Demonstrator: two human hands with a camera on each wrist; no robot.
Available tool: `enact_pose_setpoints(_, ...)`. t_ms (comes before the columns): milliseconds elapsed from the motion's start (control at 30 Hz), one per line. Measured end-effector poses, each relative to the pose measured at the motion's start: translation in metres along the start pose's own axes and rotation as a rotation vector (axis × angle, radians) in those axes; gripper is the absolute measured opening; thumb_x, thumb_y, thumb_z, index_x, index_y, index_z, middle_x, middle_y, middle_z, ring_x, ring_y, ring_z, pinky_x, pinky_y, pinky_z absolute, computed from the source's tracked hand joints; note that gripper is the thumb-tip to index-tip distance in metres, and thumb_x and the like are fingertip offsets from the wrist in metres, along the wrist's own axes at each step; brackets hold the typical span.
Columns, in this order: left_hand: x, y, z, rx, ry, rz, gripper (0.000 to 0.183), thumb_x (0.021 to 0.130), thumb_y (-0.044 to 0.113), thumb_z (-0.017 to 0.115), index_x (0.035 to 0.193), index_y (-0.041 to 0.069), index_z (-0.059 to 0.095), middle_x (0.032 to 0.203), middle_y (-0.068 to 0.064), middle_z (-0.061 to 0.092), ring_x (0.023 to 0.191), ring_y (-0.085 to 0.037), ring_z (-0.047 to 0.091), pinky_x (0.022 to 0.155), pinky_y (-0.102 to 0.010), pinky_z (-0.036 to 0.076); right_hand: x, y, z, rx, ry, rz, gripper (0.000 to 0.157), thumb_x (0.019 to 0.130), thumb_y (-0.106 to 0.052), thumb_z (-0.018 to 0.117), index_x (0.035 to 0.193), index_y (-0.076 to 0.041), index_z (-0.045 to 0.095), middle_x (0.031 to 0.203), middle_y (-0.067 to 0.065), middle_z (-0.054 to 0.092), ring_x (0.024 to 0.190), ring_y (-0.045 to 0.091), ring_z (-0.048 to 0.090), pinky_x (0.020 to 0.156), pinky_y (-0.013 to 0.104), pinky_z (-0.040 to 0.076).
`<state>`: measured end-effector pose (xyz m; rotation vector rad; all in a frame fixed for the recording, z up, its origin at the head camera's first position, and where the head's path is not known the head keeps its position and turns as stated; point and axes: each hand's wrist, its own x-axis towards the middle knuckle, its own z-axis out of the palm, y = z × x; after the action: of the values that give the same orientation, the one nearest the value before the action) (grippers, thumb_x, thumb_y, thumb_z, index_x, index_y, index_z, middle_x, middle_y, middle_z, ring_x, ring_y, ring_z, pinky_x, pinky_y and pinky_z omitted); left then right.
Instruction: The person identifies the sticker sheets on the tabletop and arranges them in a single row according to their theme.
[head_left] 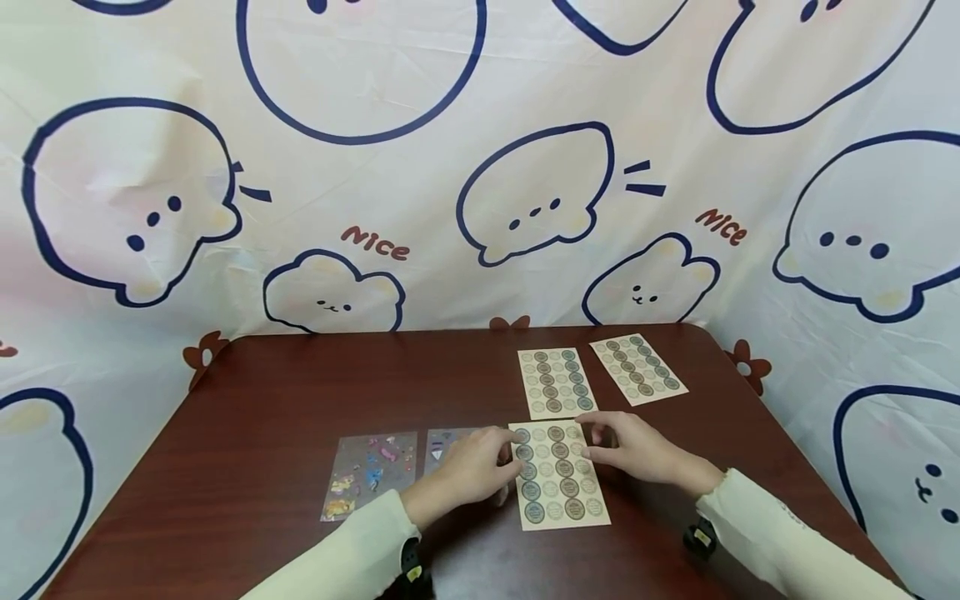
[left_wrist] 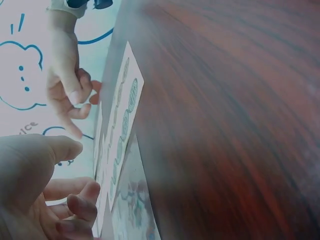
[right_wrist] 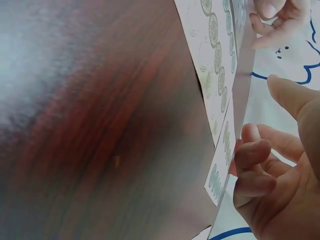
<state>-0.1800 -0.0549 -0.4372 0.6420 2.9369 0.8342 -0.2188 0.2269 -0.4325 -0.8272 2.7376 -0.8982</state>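
Note:
A cream sheet of round stickers (head_left: 564,479), printed in columns of grey and brown circles, lies flat on the brown table between my hands. My left hand (head_left: 468,467) hovers at its left edge, fingers loosely bent and thumb apart from them. Over the upper right corner is my right hand (head_left: 637,446), index finger stretched toward the sheet. In the left wrist view the left hand (left_wrist: 35,185) has nothing between thumb and fingers. The right wrist view shows the right hand (right_wrist: 285,165) likewise holding nothing, its fingers half curled beside the sheet (right_wrist: 210,65).
Behind the middle sheet lies a second round-sticker sheet (head_left: 557,383), with a third (head_left: 637,368) tilted at the back right. A transparent sheet with colourful stickers (head_left: 371,475) is at left; another clear sheet (head_left: 441,442) is partly under the left hand. Patterned cloth (head_left: 420,192) surrounds the table (head_left: 247,492).

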Motion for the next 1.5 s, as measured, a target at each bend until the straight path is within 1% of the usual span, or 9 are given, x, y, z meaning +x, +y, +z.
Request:
enact_pose_setpoints(133, 0.000, -0.005, 0.002, -0.020, 0.012, 0.000, 0.035, 0.091, 0.029, 0.071, 0.121, 0.013, 0.072, 0.073, 0.010, 0.057, 0.061, -0.003, 0.046, 0.052, -0.024, 0.036, 0.005, 0.000, 0.000, 0.007, -0.002, 0.026, 0.044, 0.093, -0.021, 0.074, 0.132, -0.005, 0.064, 0.086, -0.005, 0.058, 0.060, 0.005, 0.046, 0.055, 0.022, 0.041)
enact_pose_setpoints(233, 0.002, -0.008, 0.002, -0.038, 0.017, -0.008, 0.031, 0.092, 0.028, 0.071, 0.119, 0.012, 0.073, 0.074, 0.008, 0.056, 0.059, -0.004, 0.046, 0.051, -0.024, 0.035, 0.008, 0.001, -0.001, 0.012, 0.001, 0.023, 0.043, 0.093, -0.020, 0.073, 0.132, -0.005, 0.064, 0.087, -0.003, 0.059, 0.060, 0.007, 0.046, 0.054, 0.023, 0.042)
enact_pose_setpoints(467, 0.011, -0.012, -0.002, -0.052, 0.032, -0.016, 0.028, 0.092, 0.027, 0.070, 0.115, 0.012, 0.073, 0.076, 0.008, 0.059, 0.062, -0.004, 0.049, 0.054, -0.024, 0.038, 0.015, 0.008, -0.005, 0.016, 0.005, 0.043, 0.043, 0.094, -0.020, 0.072, 0.132, -0.002, 0.063, 0.090, -0.001, 0.061, 0.061, 0.008, 0.048, 0.056, 0.023, 0.043)
enact_pose_setpoints(667, 0.018, -0.015, -0.005, -0.060, 0.026, -0.055, 0.025, 0.094, 0.028, 0.068, 0.115, 0.015, 0.073, 0.082, 0.007, 0.062, 0.064, -0.007, 0.050, 0.058, -0.027, 0.040, 0.021, 0.017, -0.008, 0.022, 0.026, 0.076, 0.044, 0.095, -0.022, 0.072, 0.133, -0.001, 0.063, 0.091, 0.001, 0.062, 0.061, 0.010, 0.050, 0.056, 0.024, 0.043)
enact_pose_setpoints(833, 0.024, -0.017, -0.009, -0.056, 0.024, -0.074, 0.029, 0.095, 0.030, 0.066, 0.118, 0.014, 0.072, 0.089, 0.005, 0.068, 0.071, -0.009, 0.056, 0.062, -0.030, 0.044, 0.028, 0.024, -0.011, 0.024, 0.035, 0.083, 0.043, 0.095, -0.022, 0.071, 0.132, -0.001, 0.063, 0.092, 0.002, 0.062, 0.065, 0.012, 0.051, 0.058, 0.024, 0.044)
enact_pose_setpoints(1000, 0.028, -0.019, -0.012, -0.061, 0.014, -0.083, 0.032, 0.095, 0.031, 0.066, 0.121, 0.013, 0.071, 0.091, 0.003, 0.070, 0.075, -0.010, 0.060, 0.063, -0.032, 0.045, 0.035, 0.030, -0.012, 0.036, 0.040, 0.094, 0.042, 0.096, -0.021, 0.070, 0.132, -0.001, 0.063, 0.091, 0.003, 0.061, 0.068, 0.014, 0.052, 0.060, 0.025, 0.045)
enact_pose_setpoints(1200, 0.034, -0.021, -0.014, -0.052, -0.013, -0.097, 0.033, 0.097, 0.032, 0.065, 0.124, 0.013, 0.070, 0.093, 0.002, 0.069, 0.073, -0.011, 0.058, 0.063, -0.032, 0.045, 0.043, 0.035, -0.015, 0.041, 0.049, 0.117, 0.041, 0.095, -0.018, 0.069, 0.131, 0.001, 0.063, 0.091, 0.004, 0.059, 0.066, 0.013, 0.051, 0.058, 0.024, 0.043)
enact_pose_setpoints(1300, 0.039, -0.023, -0.015, -0.053, -0.016, -0.099, 0.034, 0.098, 0.032, 0.065, 0.125, 0.013, 0.069, 0.094, 0.001, 0.068, 0.071, -0.010, 0.057, 0.062, -0.032, 0.045, 0.046, 0.036, -0.017, 0.046, 0.060, 0.107, 0.040, 0.095, -0.016, 0.067, 0.130, 0.004, 0.062, 0.091, 0.006, 0.059, 0.067, 0.013, 0.050, 0.059, 0.024, 0.042)
enact_pose_setpoints(1500, 0.044, -0.025, -0.019, -0.076, -0.021, -0.109, 0.033, 0.099, 0.030, 0.064, 0.126, 0.012, 0.068, 0.095, 0.000, 0.068, 0.070, -0.012, 0.057, 0.061, -0.032, 0.044, 0.051, 0.040, -0.018, 0.027, 0.060, 0.138, 0.042, 0.096, -0.016, 0.067, 0.132, 0.005, 0.061, 0.092, 0.006, 0.061, 0.070, 0.014, 0.052, 0.061, 0.025, 0.044)
